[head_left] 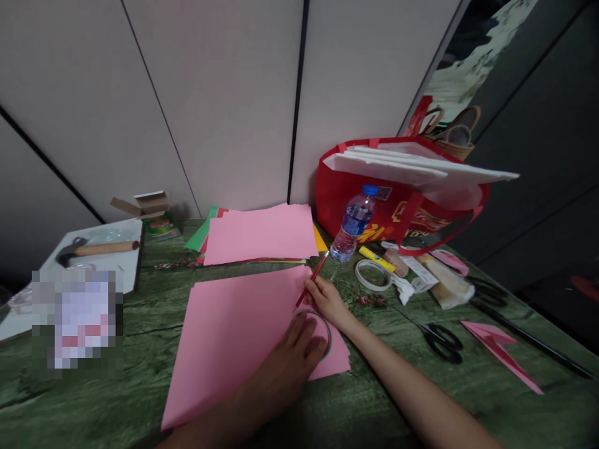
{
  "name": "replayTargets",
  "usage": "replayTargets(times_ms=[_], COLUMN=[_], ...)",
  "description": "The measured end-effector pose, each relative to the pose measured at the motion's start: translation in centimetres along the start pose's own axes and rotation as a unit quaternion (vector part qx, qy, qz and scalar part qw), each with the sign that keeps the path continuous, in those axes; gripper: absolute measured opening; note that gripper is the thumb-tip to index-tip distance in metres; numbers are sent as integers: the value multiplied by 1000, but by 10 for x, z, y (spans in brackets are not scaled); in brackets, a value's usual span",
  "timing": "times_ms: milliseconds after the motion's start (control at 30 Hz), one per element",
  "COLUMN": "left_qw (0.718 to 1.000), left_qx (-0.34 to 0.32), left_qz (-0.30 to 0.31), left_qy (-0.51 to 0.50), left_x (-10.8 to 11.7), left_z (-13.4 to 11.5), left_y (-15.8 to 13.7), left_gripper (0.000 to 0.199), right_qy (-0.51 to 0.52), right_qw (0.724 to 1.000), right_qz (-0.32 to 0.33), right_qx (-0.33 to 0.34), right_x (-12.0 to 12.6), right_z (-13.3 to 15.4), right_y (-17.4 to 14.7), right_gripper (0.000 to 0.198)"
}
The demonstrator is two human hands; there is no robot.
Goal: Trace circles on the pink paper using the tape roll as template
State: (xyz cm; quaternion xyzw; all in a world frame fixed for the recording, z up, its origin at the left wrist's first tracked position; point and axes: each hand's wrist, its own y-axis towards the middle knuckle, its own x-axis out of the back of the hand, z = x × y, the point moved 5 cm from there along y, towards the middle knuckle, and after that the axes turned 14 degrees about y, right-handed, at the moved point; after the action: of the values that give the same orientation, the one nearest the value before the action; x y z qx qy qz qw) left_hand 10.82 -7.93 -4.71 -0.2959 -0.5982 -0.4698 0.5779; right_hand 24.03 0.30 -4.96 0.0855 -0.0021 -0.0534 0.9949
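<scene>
A sheet of pink paper (pixel 234 337), seemingly on top of a small stack, lies on the green wood-grain table in front of me. My left hand (pixel 297 349) holds a ring, likely a roll of tape (pixel 329 337), down on the paper's right part. Its fingers cover much of the ring's left side. In my right hand (pixel 325 299) a red pencil (pixel 319 266) is pinched, slanting with its lower end at the paper near the ring's upper left edge. My right wrist rests close to the paper's right edge.
Behind lies a stack of coloured paper (pixel 262 234). A water bottle (pixel 354 224) stands before a red bag (pixel 322 193). To the right are a tape roll (pixel 358 274), a yellow glue stick (pixel 377 258), scissors (pixel 442 342) and folded pink paper (pixel 503 355). A hammer (pixel 105 248) lies left.
</scene>
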Motion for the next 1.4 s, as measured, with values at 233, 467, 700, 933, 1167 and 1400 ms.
replayTargets(times_ms=[233, 467, 700, 933, 1167, 1400], left_qw=[1000, 999, 999, 999, 999, 999], left_qx=[5, 4, 3, -3, 8, 3], left_qz=[24, 37, 35, 29, 24, 34], left_qy=[6, 8, 26, 30, 20, 29], left_x=[-5, -9, -13, -13, -11, -10], left_z=[0, 0, 0, 1, 2, 1], left_y=[-2, -1, 0, 0, 1, 2], left_gripper=[52, 51, 51, 52, 50, 46], right_qy=[-50, -80, -111, -141, -147, -168], right_qw=[999, 997, 993, 989, 988, 984], right_qz=[13, 16, 31, 36, 24, -6], right_qx=[0, 14, 29, 41, 42, 54], right_x=[-1, -2, -3, -2, 8, 16], right_z=[5, 7, 11, 13, 10, 10], right_y=[-3, -4, -3, -3, -2, -2], right_gripper=[42, 36, 34, 31, 33, 33])
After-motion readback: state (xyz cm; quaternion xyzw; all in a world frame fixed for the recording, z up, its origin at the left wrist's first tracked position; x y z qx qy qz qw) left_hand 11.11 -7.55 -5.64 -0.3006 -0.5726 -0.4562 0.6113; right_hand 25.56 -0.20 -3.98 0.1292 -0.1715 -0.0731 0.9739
